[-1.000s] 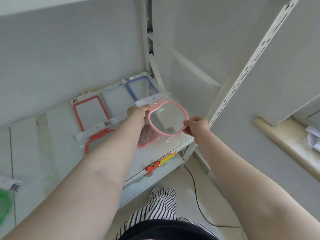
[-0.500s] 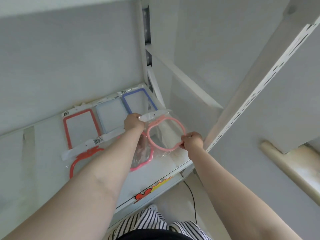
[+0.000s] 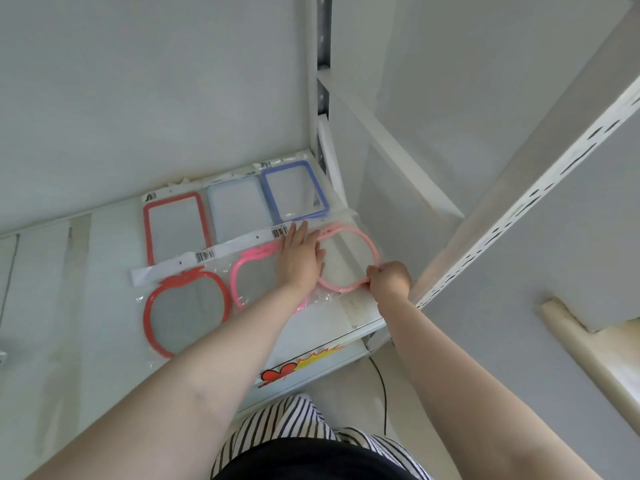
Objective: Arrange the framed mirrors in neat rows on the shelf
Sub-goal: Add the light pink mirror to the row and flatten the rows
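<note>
Six framed mirrors are counted on the white shelf (image 3: 104, 230), laid flat in two rows of three. In the back row, a red rectangular mirror (image 3: 176, 227), a pale blue rectangular mirror (image 3: 235, 210) and a dark blue rectangular mirror (image 3: 295, 190) are set side by side against the rear wall. In the front row, a red apple-shaped mirror (image 3: 187, 308) and a hot pink apple-shaped mirror (image 3: 254, 277) are already placed; the light pink apple-shaped mirror (image 3: 348, 259) is being seated at the right end. The left hand (image 3: 300, 259) is laid flat, fingers extended, between the two pink frames, gripping nothing. The right hand (image 3: 389, 280) is closed in a pinch on the light pink frame's near edge. All are sealed in clear sleeves with white barcoded header strips. Placement is judged nearly complete; only final squaring appears left.
</note>
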